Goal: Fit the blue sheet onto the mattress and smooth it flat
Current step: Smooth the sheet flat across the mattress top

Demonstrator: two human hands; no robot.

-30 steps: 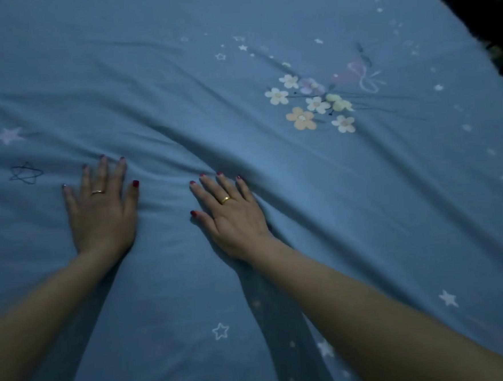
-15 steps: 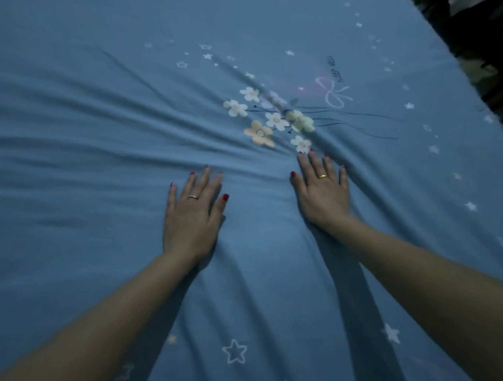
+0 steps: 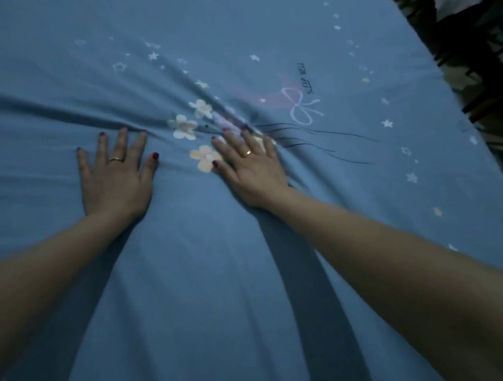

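The sheet [image 3: 250, 279] covers the mattress out to its right edge, with folds bunched just ahead of the fingertips. The left hand [image 3: 115, 182] and right hand [image 3: 251, 169] lie palm-down on it near the middle, fingers straight and spread, gripping nothing. To smooth well, keep both palms flat and push the bunched cloth toward the far edge and outward, not together, so the ridge by the flowers [image 3: 194, 129] spreads out.

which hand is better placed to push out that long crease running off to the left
Left, likely. The left hand lies flat with its fingertips right at the long crease in the blue sheet. The right hand presses on the flower print, farther away.
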